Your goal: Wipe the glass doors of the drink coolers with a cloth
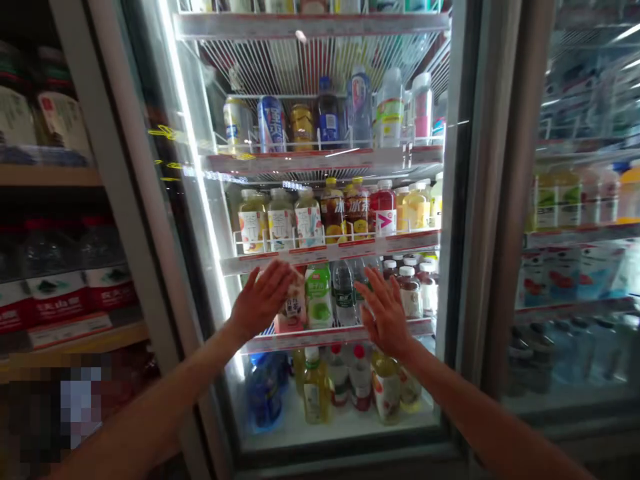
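Note:
Both of my hands reach toward a lit drinks fridge and hold nothing. My left hand (pixel 263 300) is open, fingers stretched forward, in front of a pink-labelled bottle (pixel 290 313) that it partly hides. With fingers spread, my right hand (pixel 385 310) is open before some clear bottles on the same shelf. Between the hands stand a green-labelled bottle (pixel 319 297) and a clear bottle with a dark label (pixel 343 293). Brown bottles with white caps (pixel 410 293) show beyond my right hand. Whether either hand touches the fridge's glass, if any, I cannot tell.
Above are a shelf of tea bottles (pixel 309 220) and one with cans (pixel 271 125). On the fridge floor stand a blue pack (pixel 265 397) and a yellow bottle (pixel 315 390). Metal door frames (pixel 500 233) border the right; red-labelled bottles (pixel 57 287) fill a shelf at left.

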Available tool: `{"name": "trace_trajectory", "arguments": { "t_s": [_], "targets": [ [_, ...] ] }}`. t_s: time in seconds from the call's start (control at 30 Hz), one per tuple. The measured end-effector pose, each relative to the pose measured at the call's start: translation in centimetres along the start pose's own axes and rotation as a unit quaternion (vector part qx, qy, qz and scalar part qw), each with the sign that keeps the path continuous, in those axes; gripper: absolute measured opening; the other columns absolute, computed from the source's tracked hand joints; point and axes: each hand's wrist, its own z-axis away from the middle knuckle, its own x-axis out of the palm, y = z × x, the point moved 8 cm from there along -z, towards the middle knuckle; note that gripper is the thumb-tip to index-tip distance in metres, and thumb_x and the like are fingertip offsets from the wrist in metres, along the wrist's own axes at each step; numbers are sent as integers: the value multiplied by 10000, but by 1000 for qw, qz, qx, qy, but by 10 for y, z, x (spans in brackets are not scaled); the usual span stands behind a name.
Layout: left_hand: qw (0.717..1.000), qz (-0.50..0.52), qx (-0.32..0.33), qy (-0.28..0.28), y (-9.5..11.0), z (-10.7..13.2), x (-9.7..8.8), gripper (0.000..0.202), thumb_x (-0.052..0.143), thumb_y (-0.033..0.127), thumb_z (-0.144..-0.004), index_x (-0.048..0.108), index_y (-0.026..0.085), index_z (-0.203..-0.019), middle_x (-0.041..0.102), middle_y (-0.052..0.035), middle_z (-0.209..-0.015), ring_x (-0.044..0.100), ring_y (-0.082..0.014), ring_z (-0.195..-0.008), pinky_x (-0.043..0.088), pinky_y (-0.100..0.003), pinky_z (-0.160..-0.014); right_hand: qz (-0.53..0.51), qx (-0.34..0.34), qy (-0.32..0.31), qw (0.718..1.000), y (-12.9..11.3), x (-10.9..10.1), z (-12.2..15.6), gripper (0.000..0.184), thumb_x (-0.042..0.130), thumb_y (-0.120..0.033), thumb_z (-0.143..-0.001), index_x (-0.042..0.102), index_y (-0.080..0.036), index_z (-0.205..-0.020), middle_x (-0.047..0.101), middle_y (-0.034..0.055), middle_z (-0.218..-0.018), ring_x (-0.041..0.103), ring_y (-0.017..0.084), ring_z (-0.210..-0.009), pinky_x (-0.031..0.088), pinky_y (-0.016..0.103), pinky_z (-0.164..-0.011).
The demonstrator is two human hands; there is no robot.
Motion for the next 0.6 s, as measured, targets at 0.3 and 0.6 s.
{"name": "trace_trajectory", "arguments": {
  "t_s": [0.3, 0.6],
  "targets": [
    [998, -6, -62, -15, -31, 42, -8, 595, 391, 209, -885, 182, 214, -1443, 433, -98, -1399, 247, -187, -1371, 88, -461, -1149, -16, -34, -23, 999, -25, 18, -5, 500, 409, -141, -844, 392, -223, -1338, 343, 99, -1468, 246, 223, -1387, 194, 516, -1118],
    [998, 21, 27, -55, -7, 74, -3, 549, 398, 192, -889, 258, 243, -1418, 489, -65, -1358, 288, -151, -1352, 97, -408, -1154, 4, -42, -42, 998, -29, 31, -15, 501, 417, -152, -847, 389, -232, -1340, 346, 95, -1466, 242, 227, -1388, 182, 519, -1119]
  ]
}}
